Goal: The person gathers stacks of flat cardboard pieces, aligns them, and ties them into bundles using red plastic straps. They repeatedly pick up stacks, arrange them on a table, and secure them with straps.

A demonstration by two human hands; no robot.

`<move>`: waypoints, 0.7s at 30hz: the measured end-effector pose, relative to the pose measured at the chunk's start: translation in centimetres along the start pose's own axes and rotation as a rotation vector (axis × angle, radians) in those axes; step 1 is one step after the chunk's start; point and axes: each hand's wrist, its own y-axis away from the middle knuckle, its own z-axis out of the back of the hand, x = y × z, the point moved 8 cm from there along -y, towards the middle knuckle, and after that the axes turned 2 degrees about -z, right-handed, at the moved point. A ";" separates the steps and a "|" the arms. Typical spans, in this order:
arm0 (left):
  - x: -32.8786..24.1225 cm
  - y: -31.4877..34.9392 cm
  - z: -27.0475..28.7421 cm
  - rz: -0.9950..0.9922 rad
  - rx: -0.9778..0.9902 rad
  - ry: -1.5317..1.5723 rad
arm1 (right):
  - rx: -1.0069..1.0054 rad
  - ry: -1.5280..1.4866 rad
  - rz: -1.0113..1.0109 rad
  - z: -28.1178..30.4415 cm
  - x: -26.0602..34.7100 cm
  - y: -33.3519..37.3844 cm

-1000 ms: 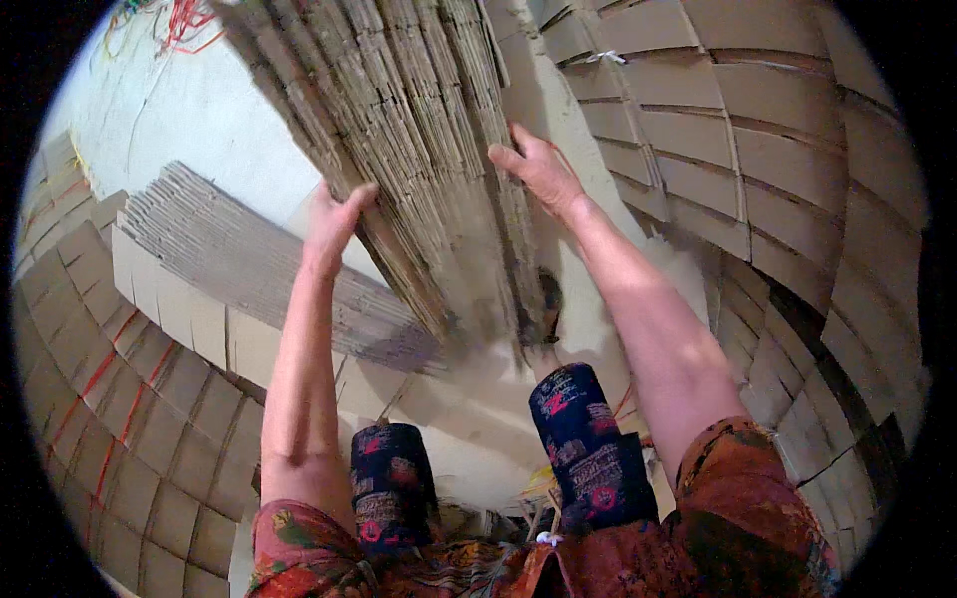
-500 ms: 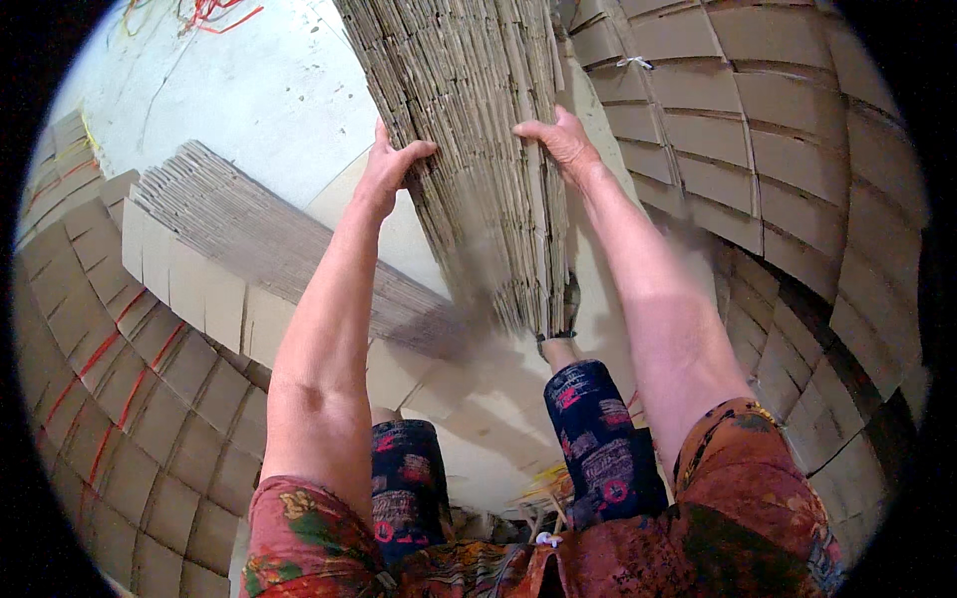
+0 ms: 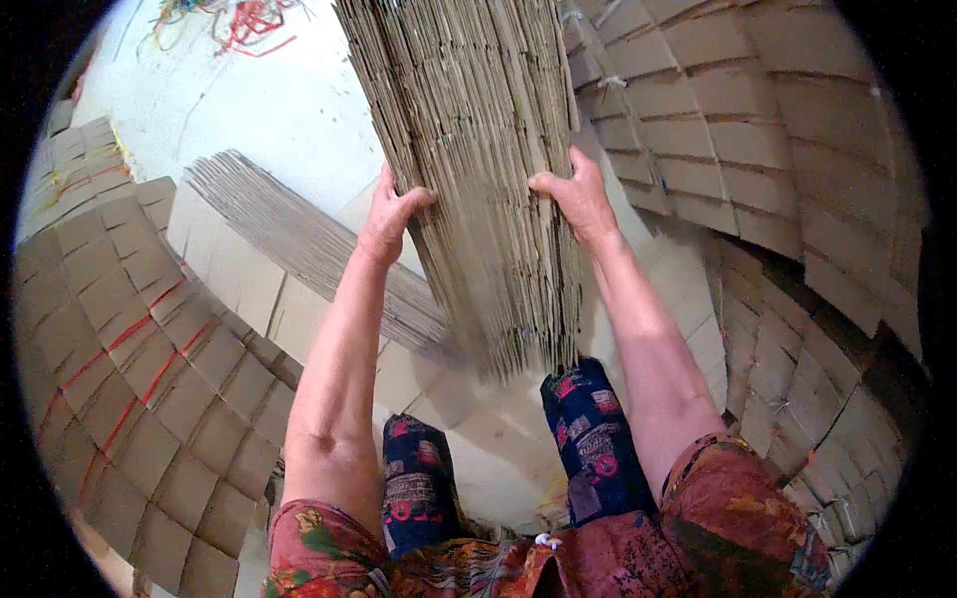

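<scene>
A long stack of cardboard sheets (image 3: 478, 159) stretches away from me, its layered edges facing up and its near end above my right knee. My left hand (image 3: 392, 214) grips its left side, thumb laid over the edges. On the opposite side my right hand (image 3: 583, 197) presses in, thumb bent over the top. Both sets of fingers are mostly hidden behind the stack's sides. To the left, a second cardboard stack (image 3: 299, 234) lies slantwise on the floor, its near end reaching close beneath the held one.
Tied cardboard bundles (image 3: 140, 369) with red straps are piled at the left. A tall wall of cardboard bundles (image 3: 718, 130) rises at the right. Loose red strapping (image 3: 254, 25) lies on the pale floor (image 3: 289, 110) at the far left.
The held stack and both hands sit lower in the picture, with the stack's near end now nearer my knees. The surroundings have shifted in view too. Both hands keep their grip.
</scene>
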 end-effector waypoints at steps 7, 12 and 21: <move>-7.8 6.8 -3.6 -0.069 -0.025 0.048 | 0.008 0.191 0.142 3.4 11.8 6.7; -10.1 11.6 -8.1 -0.184 -0.066 -0.036 | -0.004 0.242 0.226 7.9 19.1 13.0; -1.4 24.7 -16.9 0.100 0.033 0.128 | 0.058 0.334 0.095 14.7 12.7 23.5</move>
